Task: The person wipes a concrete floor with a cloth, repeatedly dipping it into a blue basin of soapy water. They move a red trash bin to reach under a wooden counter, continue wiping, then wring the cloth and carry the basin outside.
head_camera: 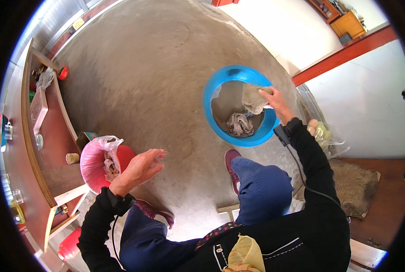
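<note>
A blue plastic basin (208, 114) of murky water stands on the floor in front of me, to the right. My right hand (275, 101) holds a greyish-brown cloth (253, 98) over the basin's right side, the fingers closed on its edge. Another wet, crumpled cloth (240, 124) lies in the water at the near side, with a dark patterned bit of cloth beside it. My left hand (143, 169) is held in the air with its fingers apart and nothing in it, just right of a red bin (125, 154) lined with a pink plastic bag.
A wooden cabinet (35, 146) with open shelves stands at the left, a small jar (72, 158) on its shelf. Below it lies a red plastic bottle (70, 243). A plastic bag of round items (321, 132) and a flat brown mat (352, 187) lie at the right, near a white panel (365, 102).
</note>
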Available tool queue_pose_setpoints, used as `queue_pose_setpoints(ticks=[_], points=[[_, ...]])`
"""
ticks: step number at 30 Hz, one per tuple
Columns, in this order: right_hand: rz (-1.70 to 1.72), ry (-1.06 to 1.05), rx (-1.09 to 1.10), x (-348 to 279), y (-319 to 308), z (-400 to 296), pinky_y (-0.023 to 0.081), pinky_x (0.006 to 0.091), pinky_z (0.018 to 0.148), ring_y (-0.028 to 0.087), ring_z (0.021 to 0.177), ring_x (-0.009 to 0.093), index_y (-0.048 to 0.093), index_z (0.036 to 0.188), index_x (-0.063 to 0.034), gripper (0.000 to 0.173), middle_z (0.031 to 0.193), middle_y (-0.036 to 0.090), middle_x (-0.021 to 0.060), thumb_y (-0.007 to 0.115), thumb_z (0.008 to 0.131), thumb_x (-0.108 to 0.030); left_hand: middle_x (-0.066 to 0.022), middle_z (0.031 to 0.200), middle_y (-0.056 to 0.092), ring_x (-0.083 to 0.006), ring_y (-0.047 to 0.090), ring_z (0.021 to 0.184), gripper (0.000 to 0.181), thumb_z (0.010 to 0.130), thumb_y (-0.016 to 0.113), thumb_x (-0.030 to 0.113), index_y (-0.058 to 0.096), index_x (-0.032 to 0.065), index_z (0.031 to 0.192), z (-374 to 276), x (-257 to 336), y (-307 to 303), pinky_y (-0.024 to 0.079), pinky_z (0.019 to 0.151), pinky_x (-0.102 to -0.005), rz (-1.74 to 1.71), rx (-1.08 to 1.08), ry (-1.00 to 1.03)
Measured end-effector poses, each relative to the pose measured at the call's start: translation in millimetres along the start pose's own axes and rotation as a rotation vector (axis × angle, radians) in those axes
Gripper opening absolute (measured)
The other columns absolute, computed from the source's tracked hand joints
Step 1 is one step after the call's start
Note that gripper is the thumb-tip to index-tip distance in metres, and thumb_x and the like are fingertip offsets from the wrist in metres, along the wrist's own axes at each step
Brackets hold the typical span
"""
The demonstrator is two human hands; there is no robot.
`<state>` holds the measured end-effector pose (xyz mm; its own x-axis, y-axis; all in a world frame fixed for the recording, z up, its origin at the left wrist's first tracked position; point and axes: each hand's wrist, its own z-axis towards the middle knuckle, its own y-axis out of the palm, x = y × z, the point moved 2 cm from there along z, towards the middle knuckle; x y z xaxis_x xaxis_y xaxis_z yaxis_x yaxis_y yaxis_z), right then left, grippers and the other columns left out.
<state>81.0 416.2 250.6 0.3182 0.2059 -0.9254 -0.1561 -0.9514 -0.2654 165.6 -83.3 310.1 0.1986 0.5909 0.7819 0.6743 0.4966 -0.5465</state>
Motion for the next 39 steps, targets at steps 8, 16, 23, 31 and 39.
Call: queue_pose_setpoints(ticks=[8, 16, 23, 31, 39], points=[[-0.345, -0.129, 0.136, 101.8, -56.2, 117.7, 0.05, 0.0402, 0.089, 0.063, 0.101, 0.035, 0.056, 0.123, 0.0056, 0.062, 0.115, 0.064, 0.0214, 0.073, 0.082, -0.038, -0.0161, 0.114, 0.063, -0.031, 0.064, 0.101, 0.045, 0.087, 0.066, 0.019, 0.053, 0.0063, 0.127, 180.0, 80.7, 75.3, 0.052, 0.087, -0.0415, 0.188, -0.076, 0.083], [-0.701, -0.245, 0.135, 154.2, -75.3, 190.7, 0.05, 0.0453, 0.088, 0.056, 0.106, 0.04, 0.045, 0.135, -0.0146, 0.06, 0.122, 0.046, 0.0171, 0.072, 0.082, -0.023, -0.0186, 0.115, 0.061, -0.0306, 0.062, 0.102, 0.046, 0.085, 0.069, 0.018, 0.054, 0.0032, 0.125, 406.3, 75.8, 187.0, 0.052, 0.086, -0.0417, -0.054, 0.201, -0.084], [-0.871, -0.375, -0.132, 137.7, -36.4, 206.2, 0.05, 0.0465, 0.089, 0.054, 0.115, 0.037, 0.056, 0.129, -0.0176, 0.055, 0.122, 0.056, 0.0186, 0.075, 0.078, -0.028, -0.0226, 0.129, 0.05, -0.0414, 0.054, 0.115, 0.038, 0.076, 0.064, 0.018, 0.064, 0.0138, 0.114, 465.2, 39.7, 214.7, 0.05, 0.09, -0.0539, 0.489, 0.119, -0.229], [-0.339, 0.32, -0.634, 162.9, -42.9, 192.7, 0.05, 0.0502, 0.084, 0.057, 0.104, 0.04, 0.049, 0.134, -0.0024, 0.055, 0.128, 0.052, 0.026, 0.068, 0.083, -0.013, -0.0194, 0.083, 0.058, -0.0358, 0.06, 0.083, 0.019, 0.082, 0.059, 0.013, 0.07, -0.0019, 0.085, 443.9, 13.8, 215.0, 0.052, 0.076, -0.0394, 0.204, 0.225, -0.347], [-0.845, -0.388, 0.219, 191.4, 5.1, 196.4, 0.046, 0.051, 0.088, 0.053, 0.11, 0.044, 0.049, 0.132, -0.0018, 0.056, 0.129, 0.05, 0.0257, 0.065, 0.09, -0.035, -0.0207, 0.15, 0.036, -0.0372, 0.039, 0.134, 0.069, 0.099, 0.045, 0.049, 0.032, 0.0015, 0.148, 428.0, 33.3, 231.4, 0.041, 0.103, -0.0467, -1.186, 0.691, -0.892]])
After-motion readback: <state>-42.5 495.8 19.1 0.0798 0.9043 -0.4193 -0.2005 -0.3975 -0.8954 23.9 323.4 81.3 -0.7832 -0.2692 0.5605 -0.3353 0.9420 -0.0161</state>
